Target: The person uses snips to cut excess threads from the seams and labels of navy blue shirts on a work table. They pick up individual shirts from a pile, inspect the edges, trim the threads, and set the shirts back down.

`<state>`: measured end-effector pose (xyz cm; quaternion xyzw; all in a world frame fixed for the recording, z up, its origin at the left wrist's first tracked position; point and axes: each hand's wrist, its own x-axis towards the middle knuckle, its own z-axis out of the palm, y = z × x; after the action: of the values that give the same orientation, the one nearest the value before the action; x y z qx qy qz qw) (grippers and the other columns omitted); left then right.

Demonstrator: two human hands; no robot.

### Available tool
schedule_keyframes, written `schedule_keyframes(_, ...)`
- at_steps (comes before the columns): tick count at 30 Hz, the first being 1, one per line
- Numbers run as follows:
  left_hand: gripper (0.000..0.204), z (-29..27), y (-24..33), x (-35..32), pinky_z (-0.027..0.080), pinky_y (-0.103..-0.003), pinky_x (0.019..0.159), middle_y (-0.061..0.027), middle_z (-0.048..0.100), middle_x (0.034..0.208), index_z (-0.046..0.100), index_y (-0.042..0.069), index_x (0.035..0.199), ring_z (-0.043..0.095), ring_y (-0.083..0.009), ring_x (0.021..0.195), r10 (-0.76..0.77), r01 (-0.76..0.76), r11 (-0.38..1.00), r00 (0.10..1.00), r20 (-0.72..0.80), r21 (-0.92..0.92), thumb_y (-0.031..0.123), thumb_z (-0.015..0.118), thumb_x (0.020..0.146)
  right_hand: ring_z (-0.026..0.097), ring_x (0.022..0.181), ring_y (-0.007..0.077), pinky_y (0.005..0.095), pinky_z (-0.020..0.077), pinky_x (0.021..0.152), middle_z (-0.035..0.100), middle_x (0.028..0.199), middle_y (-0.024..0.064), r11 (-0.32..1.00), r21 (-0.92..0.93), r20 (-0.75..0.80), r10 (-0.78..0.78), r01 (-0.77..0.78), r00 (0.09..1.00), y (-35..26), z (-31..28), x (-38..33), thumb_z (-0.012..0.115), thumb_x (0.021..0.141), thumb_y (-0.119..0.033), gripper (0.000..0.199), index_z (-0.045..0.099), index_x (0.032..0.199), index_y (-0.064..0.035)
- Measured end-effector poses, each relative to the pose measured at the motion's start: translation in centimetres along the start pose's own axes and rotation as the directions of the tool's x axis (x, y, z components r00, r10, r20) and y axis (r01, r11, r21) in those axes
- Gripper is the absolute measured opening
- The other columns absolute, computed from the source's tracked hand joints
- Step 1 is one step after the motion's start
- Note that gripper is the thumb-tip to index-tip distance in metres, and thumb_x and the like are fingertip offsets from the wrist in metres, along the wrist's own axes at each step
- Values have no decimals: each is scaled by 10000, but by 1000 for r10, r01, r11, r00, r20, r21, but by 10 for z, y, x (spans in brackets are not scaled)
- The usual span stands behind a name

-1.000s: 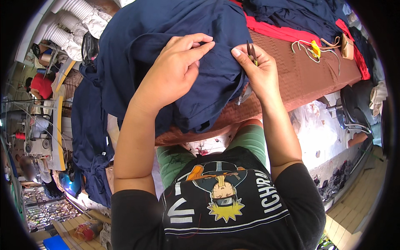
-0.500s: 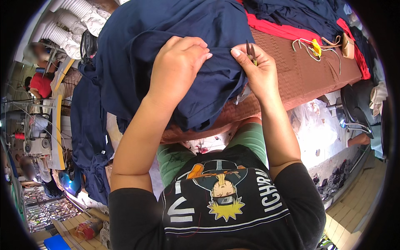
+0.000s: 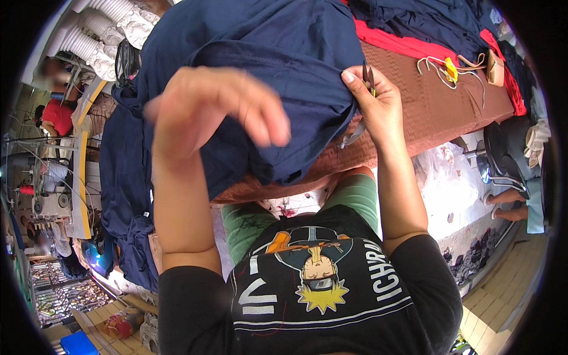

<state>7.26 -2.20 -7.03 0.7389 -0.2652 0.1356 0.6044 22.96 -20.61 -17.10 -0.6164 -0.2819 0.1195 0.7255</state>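
Note:
Navy blue cloth (image 3: 248,35) lies heaped over the table and hangs down its near and left sides. My left hand (image 3: 216,103), blurred by motion, is raised above the cloth with the fingers stretched out and the thumb apart; I see nothing in it. At the right edge of the cloth my right hand (image 3: 378,100) is closed around thread snips (image 3: 368,80), their dark pointed blades sticking up past the fingers. Its thumb and forefinger are at a fold of the cloth, apparently pinching it. A stitched seam crosses the cloth between my hands.
The table wears a brown textured cover (image 3: 426,106). Red cloth (image 3: 408,44), a yellow tag with cords (image 3: 451,70) and a tan block (image 3: 494,66) lie at the far right. Sewing machines (image 3: 54,204) and another person (image 3: 57,115) are on the left; someone's feet (image 3: 509,204) show at right.
My left hand has let go of the cloth and swung left and toward me. My right hand has shifted slightly right with the snips, and the fold now lies stretched flatter.

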Motion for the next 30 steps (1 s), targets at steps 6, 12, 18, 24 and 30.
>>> schedule_keyframes(6, 331, 1, 19, 0, 508, -344, 806, -168, 679, 989, 687, -37, 884, 651, -261, 944, -40, 93, 910, 989, -139, 403, 188, 475, 1002, 585, 779, 49, 218, 477, 732, 670, 894, -1, 985, -42, -197, -170, 165, 966, -5, 2, 4, 712, 873, -101, 96, 690, 927, -25)
schedule_keyframes(12, 242, 24, -34, 10, 520, -280, 817, -78, 663, 1099, 684, 23, 1068, 657, -168, 926, 47, 274, 533, 935, -351, 801, -9, 673, 829, 634, 779, 181, 284, 499, 700, 643, 837, 68, 816, -330, 140, -456, 476, 879, -24, 27, -2, 738, 796, -72, 170, 702, 963, -76)
schedule_keyframes(18, 265, 28, -49, 12, 526, -325, 767, -67, 640, 1089, 689, 35, 1054, 660, -225, 857, 75, 316, 246, 936, -343, 916, 75, 720, 794, 643, 736, 287, 351, 503, 647, 634, 838, 98, 712, -445, 190, -517, 543, 834, 1, 36, 13, 745, 768, -81, 175, 667, 922, -55)
schedule_keyframes(24, 149, 24, -50, 16, 528, -353, 745, -62, 658, 922, 705, 27, 900, 649, -260, 838, 61, 359, 270, 920, -388, 893, 125, 718, 789, 650, 762, 305, 359, 505, 660, 646, 845, 124, 773, -377, 96, -515, 510, 852, -4, 42, 21, 724, 790, -63, 142, 625, 882, -16)
schedule_keyframes(30, 120, 24, -53, 20, 525, -350, 655, -64, 667, 820, 705, 60, 846, 655, -271, 739, 114, 342, 257, 918, -379, 904, 174, 710, 807, 651, 773, 303, 362, 505, 678, 644, 850, 132, 808, -350, 86, -477, 475, 875, -9, 46, 23, 699, 833, -112, 154, 620, 928, -20)
